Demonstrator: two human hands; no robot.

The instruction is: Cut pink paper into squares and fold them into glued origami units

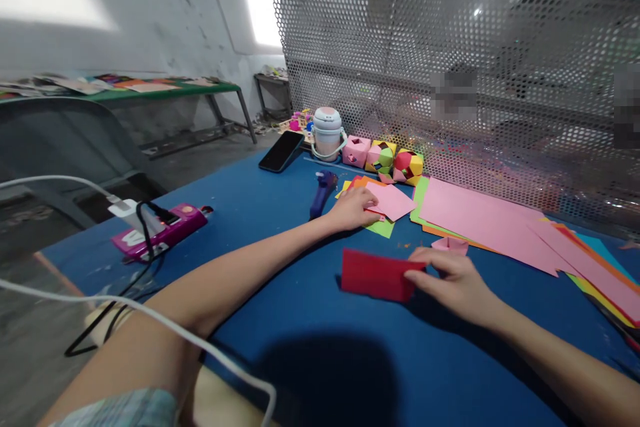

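My right hand point(455, 283) pinches a folded piece of red paper point(373, 275) by its right end, holding it just above the blue table. My left hand point(354, 209) reaches across to a small pile of coloured paper squares, its fingers bent and closed on the pile's near left edge. On top lies a pink paper square point(393, 200); a green sheet point(381, 227) sticks out below. Exactly which sheets the left fingers grip is hidden. A small pink folded paper point(450, 245) rests behind my right hand. The glue gun point(323, 192) lies just left of the pile.
Larger pink sheets point(480, 213) and other coloured papers spread to the right. Folded paper balls point(383, 159), a lidded bottle point(327, 133) and a phone point(281, 151) stand along the back. A purple power strip point(185, 223) sits left; a white cable point(200, 340) crosses my left arm. Perforated metal point(350, 47) closes the far side.
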